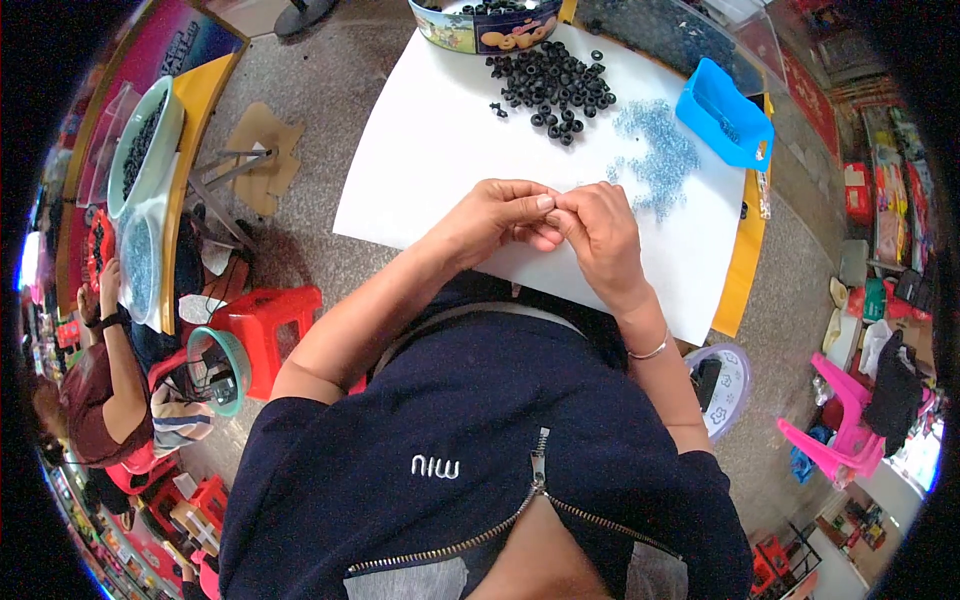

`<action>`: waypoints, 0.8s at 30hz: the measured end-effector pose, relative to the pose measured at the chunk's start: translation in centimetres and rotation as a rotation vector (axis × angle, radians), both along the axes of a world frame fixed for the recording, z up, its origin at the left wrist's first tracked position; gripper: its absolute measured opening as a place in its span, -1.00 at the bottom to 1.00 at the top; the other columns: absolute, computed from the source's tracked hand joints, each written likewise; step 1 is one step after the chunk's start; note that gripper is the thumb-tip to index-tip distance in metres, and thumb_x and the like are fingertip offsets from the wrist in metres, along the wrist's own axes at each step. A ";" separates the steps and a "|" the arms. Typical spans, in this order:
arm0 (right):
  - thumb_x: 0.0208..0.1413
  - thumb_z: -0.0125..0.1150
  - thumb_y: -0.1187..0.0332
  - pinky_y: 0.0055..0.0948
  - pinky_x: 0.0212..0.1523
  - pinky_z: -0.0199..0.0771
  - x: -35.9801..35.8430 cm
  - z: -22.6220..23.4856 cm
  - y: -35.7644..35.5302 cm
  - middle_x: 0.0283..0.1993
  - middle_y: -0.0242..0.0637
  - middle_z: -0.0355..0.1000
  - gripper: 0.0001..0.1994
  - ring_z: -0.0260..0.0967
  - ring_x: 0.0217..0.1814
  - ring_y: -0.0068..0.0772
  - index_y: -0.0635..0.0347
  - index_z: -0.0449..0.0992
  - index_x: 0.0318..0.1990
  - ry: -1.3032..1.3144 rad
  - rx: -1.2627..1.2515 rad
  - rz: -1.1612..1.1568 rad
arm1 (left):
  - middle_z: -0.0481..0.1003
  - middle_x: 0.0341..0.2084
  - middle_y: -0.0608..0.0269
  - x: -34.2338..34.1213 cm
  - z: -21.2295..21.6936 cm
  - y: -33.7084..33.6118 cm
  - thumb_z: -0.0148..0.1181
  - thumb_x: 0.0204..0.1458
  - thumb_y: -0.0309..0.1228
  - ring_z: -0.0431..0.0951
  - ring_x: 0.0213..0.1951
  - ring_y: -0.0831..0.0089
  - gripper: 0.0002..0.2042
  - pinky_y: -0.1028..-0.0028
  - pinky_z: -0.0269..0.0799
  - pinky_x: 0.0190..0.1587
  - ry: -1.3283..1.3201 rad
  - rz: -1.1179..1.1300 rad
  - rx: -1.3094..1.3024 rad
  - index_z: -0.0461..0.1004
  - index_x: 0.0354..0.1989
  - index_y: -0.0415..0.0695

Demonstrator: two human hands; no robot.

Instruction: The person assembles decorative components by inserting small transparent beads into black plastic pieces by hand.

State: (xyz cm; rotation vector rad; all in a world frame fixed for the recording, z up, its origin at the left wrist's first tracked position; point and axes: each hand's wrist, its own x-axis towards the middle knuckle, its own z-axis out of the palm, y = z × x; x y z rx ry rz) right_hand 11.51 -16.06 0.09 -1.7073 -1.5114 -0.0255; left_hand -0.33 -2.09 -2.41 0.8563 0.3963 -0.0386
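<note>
Holding left hand (500, 213) and right hand (607, 237) tip to tip above the near part of a white sheet (430, 150) on the yellow-edged counter (738, 295). Pinching thumb to forefinger on both sides, with remaining fingers curled inward. Cannot tell of any piece clamped between: too small, or hidden by the fingers. Facing a loose heap of black rings (555, 90) farther up the sheet, and, right of these, a scatter of pale-blue bead-like pieces (662, 160), near the right hand but apart from it. Bordered at far right by a blue plastic tray (710, 95) with similar bits inside, and beyond the rings by a printed round tin (515, 38).

Judging by the pose, probably at a fine fingertip step, not at picking from either pile. Calling next, most likely, for a light, steady pinch and small fingertip turns before any reach back to the supply.
</note>
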 end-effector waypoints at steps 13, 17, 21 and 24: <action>0.01 0.24 0.39 -0.37 -0.25 0.21 -0.1 1.1 -0.3 -0.40 -0.33 0.39 -0.91 0.29 -0.37 -0.30 0.15 0.46 -0.38 0.205 -0.043 -0.056 | 0.38 -0.44 0.29 0.4 2.4 0.0 -0.06 0.25 -0.37 0.32 -0.50 0.60 -0.74 0.60 0.28 -0.45 -0.056 -0.048 -0.060 0.42 -0.12 -0.34; 0.15 0.15 0.37 -0.41 -0.21 0.34 -0.5 0.6 0.2 -0.33 -0.25 0.41 -0.87 0.37 -0.30 -0.35 0.25 0.47 -0.27 0.399 0.032 -0.198 | 0.37 -0.46 0.30 0.7 2.7 -0.8 -0.09 0.25 -0.39 0.26 -0.53 0.61 -0.76 0.61 0.24 -0.48 -0.070 0.030 -0.115 0.42 -0.11 -0.32; 0.23 0.06 0.34 -0.47 -0.19 0.44 -1.3 -0.2 0.8 -0.23 -0.22 0.43 -0.79 0.42 -0.20 -0.44 0.31 0.43 -0.11 0.690 0.058 -0.180 | 0.35 -0.47 0.30 1.0 2.6 -1.1 -0.13 0.25 -0.41 0.24 -0.54 0.60 -0.76 0.60 0.21 -0.52 -0.085 0.135 -0.068 0.42 -0.11 -0.30; 0.24 0.04 0.33 -0.48 -0.18 0.43 -1.8 0.4 1.0 -0.19 -0.20 0.43 -0.76 0.43 -0.20 -0.46 0.32 0.40 -0.05 0.842 0.045 -0.123 | 0.36 -0.47 0.30 1.0 2.5 -1.0 -0.14 0.25 -0.41 0.27 -0.54 0.60 -0.76 0.60 0.25 -0.52 -0.117 0.153 -0.066 0.42 -0.10 -0.31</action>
